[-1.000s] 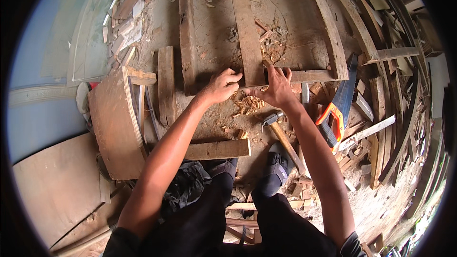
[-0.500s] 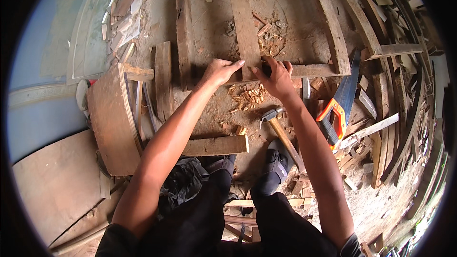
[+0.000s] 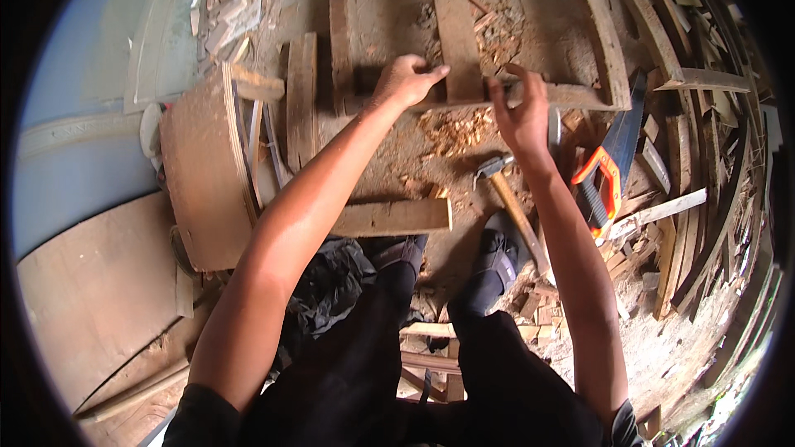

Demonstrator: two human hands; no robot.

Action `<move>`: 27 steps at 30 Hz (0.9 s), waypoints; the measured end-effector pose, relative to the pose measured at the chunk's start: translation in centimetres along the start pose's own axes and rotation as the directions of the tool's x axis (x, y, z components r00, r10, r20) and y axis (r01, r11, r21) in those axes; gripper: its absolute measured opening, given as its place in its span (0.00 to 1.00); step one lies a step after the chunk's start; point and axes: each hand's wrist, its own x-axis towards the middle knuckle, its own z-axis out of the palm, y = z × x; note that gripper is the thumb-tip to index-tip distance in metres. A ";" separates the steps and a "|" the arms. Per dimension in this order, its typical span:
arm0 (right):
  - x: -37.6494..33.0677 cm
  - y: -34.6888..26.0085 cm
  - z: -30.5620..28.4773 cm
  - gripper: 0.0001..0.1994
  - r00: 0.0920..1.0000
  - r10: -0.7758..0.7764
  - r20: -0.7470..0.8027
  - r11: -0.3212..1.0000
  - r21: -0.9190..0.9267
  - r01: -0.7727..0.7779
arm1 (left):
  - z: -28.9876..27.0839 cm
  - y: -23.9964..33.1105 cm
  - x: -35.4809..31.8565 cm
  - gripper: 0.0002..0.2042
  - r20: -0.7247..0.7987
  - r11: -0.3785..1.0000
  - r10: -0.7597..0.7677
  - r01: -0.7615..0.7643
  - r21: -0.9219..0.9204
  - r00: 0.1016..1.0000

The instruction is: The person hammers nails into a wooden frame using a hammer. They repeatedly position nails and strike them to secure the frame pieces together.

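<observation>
The right hand (image 3: 523, 112) has drawn off the middle plank (image 3: 458, 29), its thumb and fingers now spread, seemingly empty, just right of it. The left hand (image 3: 411, 81) sits at the plank's left edge, thumb out; I can't tell if it grips. Between them, the plank's end meets the crosspiece (image 3: 571, 97): apparently placed, fixing unclear. The hammer (image 3: 513, 207) lies nearer the feet than the right hand.

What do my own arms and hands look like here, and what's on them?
Your ungloved left hand and ungloved right hand lead to a bare left forearm and bare right forearm, no watch or bracelet visible. A dark fabric left sleeve and dark fabric right sleeve show near the lower edge.
</observation>
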 end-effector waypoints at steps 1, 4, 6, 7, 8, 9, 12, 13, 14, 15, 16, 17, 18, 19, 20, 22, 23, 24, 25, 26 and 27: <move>-0.8 -1.5 -0.4 0.17 0.998 -0.039 -0.047 0.999 -0.005 0.039 | 0.3 -1.7 -1.3 0.32 -0.196 0.993 0.111 -0.116 -0.012 0.974; -5.1 0.3 -2.2 0.15 0.999 -0.041 0.014 0.999 -0.026 0.042 | 1.5 -2.2 -6.0 0.23 -0.261 0.954 0.267 -0.293 -0.067 0.928; -7.7 0.8 -2.7 0.17 0.997 -0.005 0.076 0.999 -0.053 0.009 | 1.9 -3.6 -8.6 0.18 -0.323 0.934 0.333 -0.357 -0.018 0.886; -8.9 1.2 -3.1 0.18 0.994 0.014 0.112 0.994 -0.107 -0.002 | 2.2 -4.2 -9.7 0.18 -0.347 0.928 0.351 -0.373 0.003 0.870; -9.7 0.7 -3.2 0.20 0.989 0.027 0.149 0.989 -0.150 -0.005 | 1.9 -5.1 -10.4 0.18 -0.363 0.903 0.421 -0.422 0.082 0.831; -10.7 0.3 -3.5 0.21 0.981 0.028 0.191 0.987 -0.161 0.003 | 1.8 -5.9 -10.9 0.19 -0.370 0.870 0.490 -0.466 0.160 0.789; -13.9 -0.5 -4.4 0.25 0.960 0.020 0.281 0.957 -0.285 0.063 | 1.9 -6.5 -10.9 0.20 -0.360 0.778 0.629 -0.564 0.278 0.690; -15.0 0.0 -4.7 0.25 0.958 0.015 0.288 0.931 -0.353 0.092 | 1.8 -6.4 -10.4 0.21 -0.316 0.770 0.638 -0.575 0.276 0.702; -16.2 0.8 -5.2 0.24 0.956 0.012 0.293 0.899 -0.422 0.119 | 1.7 -6.0 -9.6 0.23 -0.269 0.761 0.647 -0.588 0.273 0.713; -16.5 0.8 -5.5 0.24 0.956 -0.007 0.295 0.867 -0.475 0.153 | 1.1 -5.9 -8.6 0.25 -0.231 0.750 0.658 -0.597 0.285 0.716; -16.5 1.0 -6.2 0.20 0.896 0.200 0.397 0.866 -0.499 0.028 | 0.8 -5.6 -7.6 0.27 -0.203 0.742 0.662 -0.593 0.313 0.721; -16.5 1.0 -6.4 0.18 0.907 0.156 0.392 0.881 -0.471 0.053 | 0.9 -5.7 -6.3 0.30 -0.178 0.736 0.663 -0.590 0.333 0.727; -16.6 1.0 -6.5 0.15 0.915 0.114 0.387 0.893 -0.443 0.076 | 1.0 -5.4 -5.8 0.33 -0.150 0.730 0.662 -0.586 0.351 0.735; -16.6 1.1 -6.4 0.13 0.922 0.073 0.379 0.905 -0.415 0.099 | 1.0 -5.1 -5.3 0.34 -0.077 0.743 0.621 -0.554 0.375 0.780; -15.5 0.5 -6.7 0.09 0.929 -0.111 0.353 0.944 -0.255 0.209 | 1.0 -3.9 -4.9 0.35 0.000 0.752 0.576 -0.531 0.391 0.817; -13.8 -1.6 -6.2 0.08 0.968 -0.078 0.240 0.979 -0.165 0.120 | 0.4 -3.2 -3.8 0.36 0.139 0.765 0.462 -0.473 0.438 0.876; -12.8 -2.9 -5.9 0.08 0.981 -0.055 0.187 0.990 -0.118 0.078 | 0.4 -3.1 -4.0 0.36 0.174 0.744 0.413 -0.441 0.502 0.894; -11.6 -4.4 -6.1 0.10 0.986 -0.041 0.163 0.996 -0.072 0.054 | 0.8 -2.5 -4.3 0.35 0.210 0.715 0.367 -0.420 0.560 0.906; -10.3 -6.0 -5.9 0.10 0.987 -0.006 0.162 0.999 -0.037 0.012 | 0.8 -1.9 -4.5 0.34 0.242 0.680 0.317 -0.398 0.616 0.917; -9.2 -7.8 -5.7 0.10 0.986 0.029 0.162 1.000 -0.001 -0.029 | 0.6 -2.5 -4.4 0.33 0.232 0.735 0.366 -0.433 0.522 0.901; -8.3 -8.8 -5.2 0.09 0.985 0.059 0.162 0.997 0.040 -0.067 | 0.6 -3.3 -3.8 0.32 0.219 0.747 0.388 -0.445 0.494 0.895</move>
